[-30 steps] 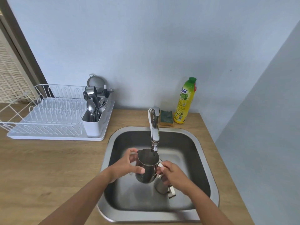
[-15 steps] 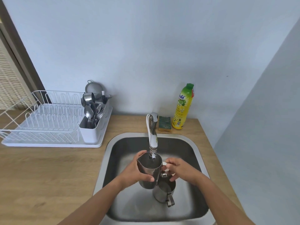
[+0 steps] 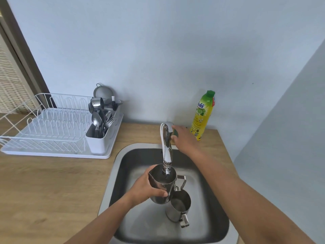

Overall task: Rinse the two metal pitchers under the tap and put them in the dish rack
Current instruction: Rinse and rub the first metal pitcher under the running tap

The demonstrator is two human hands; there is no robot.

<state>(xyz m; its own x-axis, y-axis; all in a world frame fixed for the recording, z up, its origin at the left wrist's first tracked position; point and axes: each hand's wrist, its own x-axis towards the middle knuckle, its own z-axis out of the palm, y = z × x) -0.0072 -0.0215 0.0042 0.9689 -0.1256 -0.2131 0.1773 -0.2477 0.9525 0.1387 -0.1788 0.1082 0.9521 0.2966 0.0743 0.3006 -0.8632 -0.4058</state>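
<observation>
My left hand [image 3: 146, 188] grips a steel pitcher [image 3: 162, 184] by its body and holds it upright right under the spout of the chrome tap [image 3: 167, 147]. No water stream is visible. A second steel pitcher [image 3: 179, 206] stands on the sink floor just below and to the right, handle toward me. My right hand [image 3: 184, 138] reaches to the tap's lever at the back, fingers spread and touching it. The white dish rack [image 3: 52, 131] sits on the counter to the left.
The steel sink [image 3: 123, 173] is set into a wooden counter [image 3: 52, 191]. A white cutlery holder [image 3: 100, 138] with spoons and forks stands at the rack's right end. A yellow dish soap bottle [image 3: 203, 117] stands behind the sink against the wall. A wall closes the right side.
My right hand let go of the pitcher's handle and moved up and back to the tap lever. My left hand kept the pitcher under the spout.
</observation>
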